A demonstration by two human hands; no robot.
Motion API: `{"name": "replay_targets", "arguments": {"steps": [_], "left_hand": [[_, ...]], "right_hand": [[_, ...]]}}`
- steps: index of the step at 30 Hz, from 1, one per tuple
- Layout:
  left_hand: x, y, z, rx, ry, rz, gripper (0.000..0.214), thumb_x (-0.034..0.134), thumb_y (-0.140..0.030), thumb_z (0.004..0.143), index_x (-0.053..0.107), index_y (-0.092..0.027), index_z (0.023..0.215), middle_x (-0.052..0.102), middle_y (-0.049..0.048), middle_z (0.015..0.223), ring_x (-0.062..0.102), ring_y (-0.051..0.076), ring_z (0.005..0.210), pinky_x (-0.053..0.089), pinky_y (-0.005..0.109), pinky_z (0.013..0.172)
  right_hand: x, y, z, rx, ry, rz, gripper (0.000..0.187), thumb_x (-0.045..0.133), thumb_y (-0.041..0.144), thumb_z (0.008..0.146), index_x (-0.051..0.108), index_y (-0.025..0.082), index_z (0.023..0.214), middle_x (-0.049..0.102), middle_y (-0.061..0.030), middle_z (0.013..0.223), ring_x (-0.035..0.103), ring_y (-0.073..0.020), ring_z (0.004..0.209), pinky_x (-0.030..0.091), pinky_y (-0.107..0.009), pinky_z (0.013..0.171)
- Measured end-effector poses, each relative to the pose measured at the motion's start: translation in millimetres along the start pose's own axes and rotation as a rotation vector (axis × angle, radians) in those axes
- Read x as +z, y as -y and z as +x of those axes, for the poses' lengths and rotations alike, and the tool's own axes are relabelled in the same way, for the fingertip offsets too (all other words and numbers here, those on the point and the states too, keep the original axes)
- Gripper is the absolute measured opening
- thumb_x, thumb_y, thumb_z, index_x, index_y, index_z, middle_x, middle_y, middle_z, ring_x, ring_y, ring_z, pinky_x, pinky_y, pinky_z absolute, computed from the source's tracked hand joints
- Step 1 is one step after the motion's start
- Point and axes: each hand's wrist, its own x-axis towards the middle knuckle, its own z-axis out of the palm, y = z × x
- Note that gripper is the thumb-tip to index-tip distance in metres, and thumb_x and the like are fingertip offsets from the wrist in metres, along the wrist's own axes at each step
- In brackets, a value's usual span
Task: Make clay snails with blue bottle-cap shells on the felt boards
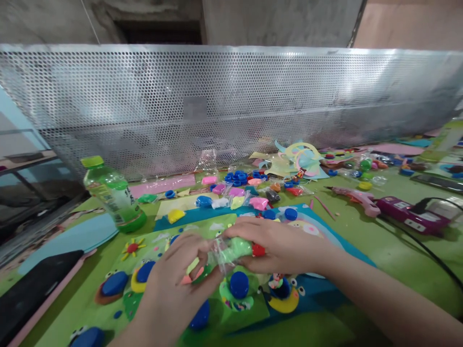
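Observation:
Between my hands, above a green sheet, is a clear plastic bag of light green modelling clay. My left hand pinches the crinkled end of the bag. Salmon and yellow bits show beside its fingers; I cannot tell whether they are held. My right hand is closed around the filled part, with something red visible at its fingers. Below lies the green craft sheet with blue bottle caps set in clay snail shapes, among them a green clay snail and a yellow clay snail.
A green-capped drink bottle stands at the left, near a black phone. Small clay bags and blue caps lie behind my hands. At the right are a pink glue gun and a purple power strip with a cord.

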Motion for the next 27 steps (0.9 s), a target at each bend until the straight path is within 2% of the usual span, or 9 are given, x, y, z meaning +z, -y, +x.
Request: {"name": "replay_targets", "arguments": {"steps": [4,9,11,13,16,18,19,23,27], "left_hand": [[-0.1,-0.8,0.5,0.003,0.114,-0.003,0.011,0.052,-0.016,0.078,0.044,-0.022,0.072,0.045,-0.0053,0.065,0.046,0.009,0.06,0.038,0.015,0.054],[-1.8,1.6,-2.9,0.034,0.169,-0.097,0.003,0.05,-0.021,0.083,0.05,-0.024,0.081,0.049,-0.0039,0.069,0.047,0.01,0.063,0.039,0.016,0.057],[-3.7,3.8,-3.5,-0.065,0.202,-0.201,0.005,0.051,-0.024,0.083,0.053,-0.023,0.078,0.051,-0.0027,0.069,0.048,0.011,0.063,0.039,0.016,0.056],[-6.0,8.0,-1.5,-0.301,0.197,-0.475,0.009,0.058,-0.029,0.08,0.057,-0.022,0.076,0.053,-0.0011,0.068,0.046,0.01,0.058,0.038,0.016,0.051],[-10.2,16.3,7.1,-0.609,-0.012,-0.995,0.026,0.07,-0.043,0.07,0.057,-0.02,0.07,0.046,-0.0028,0.062,0.041,0.008,0.054,0.04,0.016,0.048],[-12.7,19.3,13.7,-0.703,-0.145,-1.27,0.031,0.071,-0.044,0.069,0.051,-0.02,0.068,0.037,-0.0048,0.061,0.038,0.008,0.054,0.042,0.017,0.05],[-13.7,19.1,16.4,-0.733,-0.165,-1.354,0.032,0.069,-0.043,0.071,0.048,-0.019,0.067,0.034,-0.0049,0.062,0.036,0.008,0.055,0.043,0.017,0.051],[-13.1,11.4,19.1,-0.854,-0.089,-1.464,0.031,0.06,-0.041,0.079,0.045,-0.017,0.067,0.034,-0.0029,0.065,0.035,0.008,0.056,0.042,0.02,0.05],[-8.8,9.6,15.3,-0.807,-0.059,-1.364,0.029,0.059,-0.044,0.079,0.047,-0.019,0.071,0.033,-0.0029,0.064,0.034,0.008,0.054,0.037,0.019,0.048]], "right_hand": [[-0.2,-2.3,-0.8,-0.038,0.009,-0.004,0.035,0.057,0.019,0.079,0.052,0.019,0.114,0.058,-0.0048,0.102,0.054,-0.016,0.096,0.045,-0.024,0.076],[-2.2,-2.5,0.1,-0.049,-0.008,0.019,0.035,0.057,0.015,0.076,0.054,0.017,0.112,0.058,-0.0051,0.102,0.054,-0.0156,0.095,0.044,-0.025,0.078],[-3.1,-2.6,0.7,-0.076,-0.026,0.034,0.032,0.057,0.013,0.076,0.056,0.017,0.108,0.058,-0.005,0.097,0.054,-0.0148,0.09,0.044,-0.024,0.076],[-4.4,-4.1,0.9,-0.122,-0.079,0.069,0.029,0.055,0.013,0.078,0.055,0.016,0.107,0.058,-0.0047,0.095,0.053,-0.0136,0.087,0.044,-0.025,0.077],[-6.9,-10.3,0.8,-0.128,-0.238,0.132,0.027,0.051,0.016,0.082,0.054,0.015,0.108,0.058,-0.0057,0.098,0.053,-0.0133,0.088,0.044,-0.025,0.077],[-8.4,-16.0,0.9,-0.06,-0.354,0.178,0.026,0.05,0.019,0.083,0.053,0.015,0.108,0.057,-0.0067,0.1,0.053,-0.0129,0.084,0.045,-0.025,0.071],[-8.8,-18.7,1.0,-0.014,-0.393,0.21,0.025,0.05,0.021,0.083,0.052,0.015,0.108,0.057,-0.0066,0.099,0.052,-0.0122,0.079,0.045,-0.024,0.067],[-8.3,-23.8,1.6,0.081,-0.413,0.321,0.024,0.05,0.026,0.084,0.053,0.018,0.106,0.057,-0.0029,0.089,0.045,-0.0079,0.06,0.042,-0.022,0.055],[-7.0,-23.9,1.7,0.077,-0.396,0.302,0.025,0.05,0.026,0.083,0.055,0.018,0.106,0.056,-0.0021,0.086,0.045,-0.0082,0.06,0.041,-0.022,0.054]]}}
